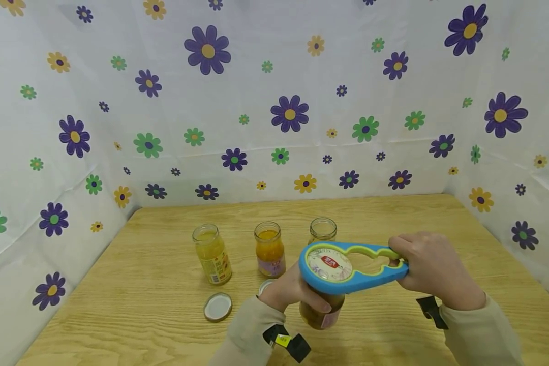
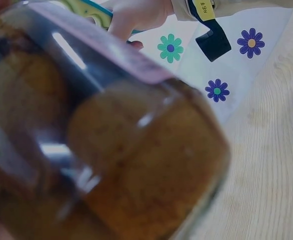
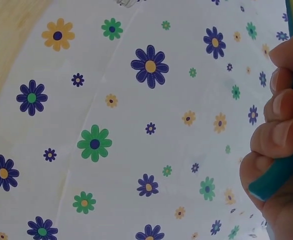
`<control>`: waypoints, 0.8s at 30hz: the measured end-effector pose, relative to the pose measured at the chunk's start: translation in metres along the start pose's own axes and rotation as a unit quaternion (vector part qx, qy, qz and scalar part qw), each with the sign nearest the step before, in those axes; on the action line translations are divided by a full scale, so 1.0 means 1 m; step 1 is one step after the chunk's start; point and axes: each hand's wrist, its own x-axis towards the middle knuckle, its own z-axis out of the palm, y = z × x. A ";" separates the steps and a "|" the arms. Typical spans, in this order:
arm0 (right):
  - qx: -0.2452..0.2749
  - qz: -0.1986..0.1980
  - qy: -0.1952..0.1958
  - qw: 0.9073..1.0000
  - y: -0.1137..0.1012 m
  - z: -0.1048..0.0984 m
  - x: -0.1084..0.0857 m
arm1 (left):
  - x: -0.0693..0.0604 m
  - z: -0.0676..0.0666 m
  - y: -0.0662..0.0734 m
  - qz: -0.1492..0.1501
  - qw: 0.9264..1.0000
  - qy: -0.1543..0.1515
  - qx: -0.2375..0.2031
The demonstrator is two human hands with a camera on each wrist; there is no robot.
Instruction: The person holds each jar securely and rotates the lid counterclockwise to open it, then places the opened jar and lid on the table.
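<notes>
In the head view, my left hand (image 1: 290,291) grips a glass jar (image 1: 322,316) with a brownish look and a pinkish label. A blue and yellow-green jar opener (image 1: 370,281) lies across its top, the largest opening set around the printed lid (image 1: 331,264). My right hand (image 1: 432,267) holds the opener's narrow handle end. Close up in the left wrist view, the tilted jar (image 2: 136,150) shows large brown pieces inside. The right wrist view has my right hand's curled fingers (image 3: 279,140) wrapped around the opener's handle (image 3: 276,180).
Behind the hands stand lidless jars: one with yellow contents (image 1: 212,259), one with orange contents (image 1: 270,249), and a third glass jar (image 1: 323,230) partly hidden by the opener. A loose lid (image 1: 218,307) lies on the wooden table (image 1: 142,284); another lid (image 1: 266,284) is partly covered by my left hand.
</notes>
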 end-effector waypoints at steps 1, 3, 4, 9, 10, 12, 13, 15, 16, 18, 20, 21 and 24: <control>0.000 0.000 -0.001 1.000 0.000 0.000 0.000 | 0.000 0.000 0.001 -0.003 1.000 0.003 -0.001; 0.000 0.000 -0.003 1.000 0.000 0.000 0.000 | 0.000 0.000 0.002 -0.008 1.000 0.010 -0.001; 0.000 0.000 -0.003 1.000 0.000 0.000 0.000 | -0.001 0.000 0.002 -0.008 1.000 0.012 0.000; 0.002 0.000 -0.003 1.000 0.000 0.000 0.001 | 0.000 0.001 0.004 0.000 1.000 0.013 0.000; 0.003 0.001 -0.003 1.000 0.000 0.000 0.000 | 0.000 0.001 0.004 0.002 1.000 0.012 0.002; 0.003 0.003 -0.004 1.000 0.000 0.001 0.000 | 0.000 0.001 0.003 0.002 1.000 0.010 0.002; 0.002 0.004 -0.005 1.000 0.000 0.001 0.000 | 0.000 0.001 0.003 0.001 1.000 0.010 0.002; 0.002 0.007 -0.005 1.000 0.000 0.001 -0.001 | 0.000 0.001 0.002 0.002 1.000 0.005 -0.005; 0.002 0.008 -0.006 1.000 0.000 0.001 0.000 | 0.001 0.001 0.001 0.005 1.000 0.000 -0.013; 0.003 0.010 -0.005 1.000 0.000 0.001 -0.001 | 0.001 0.000 0.001 0.013 0.999 -0.013 -0.031; 0.003 0.012 -0.005 1.000 0.000 0.000 -0.001 | 0.003 0.001 0.000 0.025 0.998 -0.028 -0.048; 0.003 0.013 -0.003 1.000 0.000 0.000 -0.001 | 0.004 0.001 0.000 0.031 0.997 -0.036 -0.057; 0.005 0.018 -0.002 1.000 0.000 0.000 -0.001 | 0.005 0.001 0.001 0.035 0.996 -0.043 -0.064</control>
